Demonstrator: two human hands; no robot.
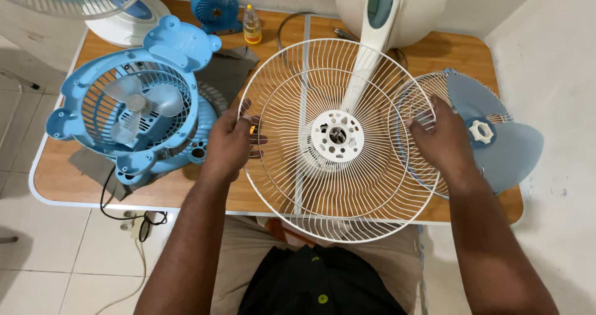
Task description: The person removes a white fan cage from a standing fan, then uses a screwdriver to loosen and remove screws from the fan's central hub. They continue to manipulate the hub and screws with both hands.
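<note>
A round white wire fan guard [292, 166] stands in front of me, its hub sitting on the white fan motor [337, 135]. My left hand [231, 142] grips the guard's left rim. My right hand [439, 138] holds its right rim. The white fan's neck and base [388, 8] lie on the table behind the guard.
A pale blue fan blade [506, 150] with a white nut lies on a second wire guard [406, 113] at the right. A blue bear-shaped fan [133, 104] lies at the left. A small blue fan [215, 8] and a little yellow bottle [251, 26] stand at the back of the wooden table [74, 172].
</note>
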